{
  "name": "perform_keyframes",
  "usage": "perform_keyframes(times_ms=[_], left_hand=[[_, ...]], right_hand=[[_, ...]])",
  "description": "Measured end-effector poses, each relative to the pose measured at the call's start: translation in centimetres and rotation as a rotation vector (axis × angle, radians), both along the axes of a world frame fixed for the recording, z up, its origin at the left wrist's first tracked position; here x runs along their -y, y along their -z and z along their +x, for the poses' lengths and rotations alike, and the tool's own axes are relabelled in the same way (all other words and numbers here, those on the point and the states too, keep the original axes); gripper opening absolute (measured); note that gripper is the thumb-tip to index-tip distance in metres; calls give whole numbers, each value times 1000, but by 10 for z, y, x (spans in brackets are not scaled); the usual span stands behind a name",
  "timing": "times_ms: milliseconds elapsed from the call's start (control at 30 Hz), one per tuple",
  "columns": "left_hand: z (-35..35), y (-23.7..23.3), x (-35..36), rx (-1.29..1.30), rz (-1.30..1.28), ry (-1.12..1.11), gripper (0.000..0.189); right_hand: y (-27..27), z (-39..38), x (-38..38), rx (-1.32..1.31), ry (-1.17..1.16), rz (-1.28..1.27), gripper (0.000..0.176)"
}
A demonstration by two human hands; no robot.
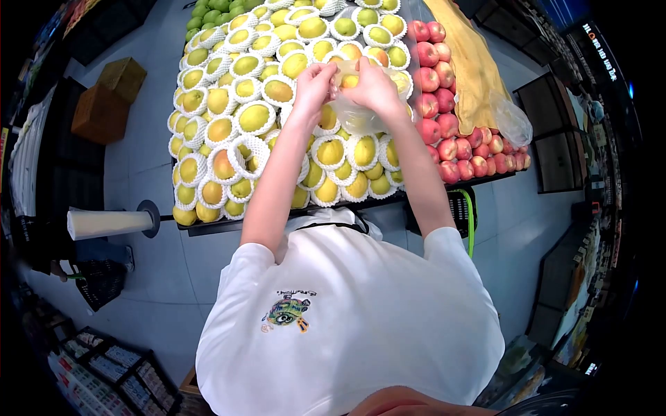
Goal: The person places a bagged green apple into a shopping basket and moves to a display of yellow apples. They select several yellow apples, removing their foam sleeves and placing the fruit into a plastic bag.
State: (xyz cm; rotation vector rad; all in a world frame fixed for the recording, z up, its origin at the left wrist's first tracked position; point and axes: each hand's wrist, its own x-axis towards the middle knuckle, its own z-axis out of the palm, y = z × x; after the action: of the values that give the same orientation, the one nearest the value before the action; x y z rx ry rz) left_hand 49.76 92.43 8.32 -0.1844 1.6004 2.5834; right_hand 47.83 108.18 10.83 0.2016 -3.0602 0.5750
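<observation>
Both hands are up over a sloped display of yellow-green pears [253,118] in white foam nets. My left hand [316,87] is closed, its fingertips pinching the upper edge of a thin clear plastic bag [361,119]. On the other side of the bag, my right hand [373,87] grips it with curled fingers. The bag hangs below the hands, and pears show through it. An empty-looking foam net [241,157] lies on the pears at the left of my left forearm.
Red apples [447,149] fill the right side of the stand, partly under a yellow cloth [472,76]. Green fruit [215,10] sits at the back left. A bag roll [111,223] sticks out at left; a person with a basket [104,283] stands near it. Another basket [458,208] is at right.
</observation>
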Motion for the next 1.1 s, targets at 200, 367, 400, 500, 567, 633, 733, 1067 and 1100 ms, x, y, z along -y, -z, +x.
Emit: perform_keyframes(times_ms=[200, 367, 400, 500, 567, 633, 733, 1067, 1100], left_hand=[[-24, 3, 4, 10, 292, 76, 13], [-50, 9, 8, 44, 557, 45, 13], [-49, 4, 6, 33, 509, 49, 13], [-25, -24, -7, 30, 403, 37, 15], [-8, -24, -16, 38, 345, 8, 17], [2, -6, -22, -141, -104, 159, 23], [31, 15, -29, -413, -375, -19, 35], [91, 48, 95, -650, -959, -386, 19], [100, 45, 113, -636, -1085, -432, 21]], right_hand=[[26, 0, 10, -120, -24, -13, 84], [7, 6, -1, 34, 21, -349, 84], [4, 8, -3, 74, 19, -411, 84], [38, -16, -21, 25, -228, -312, 83], [63, -23, -18, -83, -286, -345, 75], [77, -26, -10, -194, -352, -383, 68], [87, -26, -10, 439, -29, -1523, 43], [32, 46, -17, -242, -32, -708, 30], [31, 56, -14, -364, 40, -767, 26]])
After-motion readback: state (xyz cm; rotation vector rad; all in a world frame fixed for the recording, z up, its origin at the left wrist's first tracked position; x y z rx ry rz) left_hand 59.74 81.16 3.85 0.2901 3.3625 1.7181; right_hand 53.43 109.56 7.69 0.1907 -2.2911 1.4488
